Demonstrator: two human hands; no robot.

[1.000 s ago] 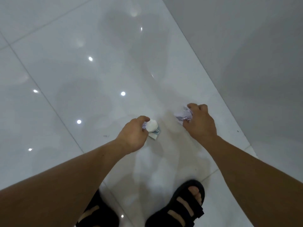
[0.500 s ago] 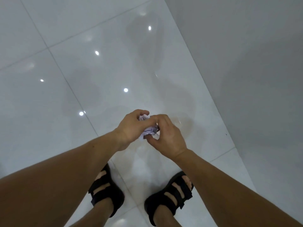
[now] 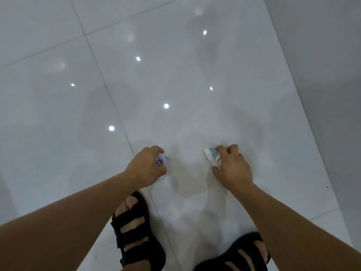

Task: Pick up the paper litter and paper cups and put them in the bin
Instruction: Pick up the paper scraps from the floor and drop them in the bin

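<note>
Well, under you is a glossy white tiled floor (image 3: 58,114), with grout lines running from far left to near right and small round light reflections (image 3: 166,106) scattered across it. A plain grey wall (image 3: 332,55) runs along the right side.

Your two bare forearms reach in from the near corners. Your feet are in black strapped sandals at the near edge. The left sandal (image 3: 134,231) stands on a grout line, and the right sandal (image 3: 240,257) is partly cut off by the frame.

Your left hand (image 3: 147,166) is left of centre, low over the floor, its fingers curled tight around a crumpled paper ball (image 3: 161,158). Only a pale, bluish-white bit of it shows past your knuckles.

Your right hand (image 3: 232,169) is well apart from it to the right, palm down. Its fingers curl over the right end of a paper scrap (image 3: 210,155), white with blue-grey print, and the thumb sits just beside the scrap's near edge. The scrap's left corner sticks out from under your fingertips. You cannot tell whether it lies on the tile or is lifted off it.
</note>
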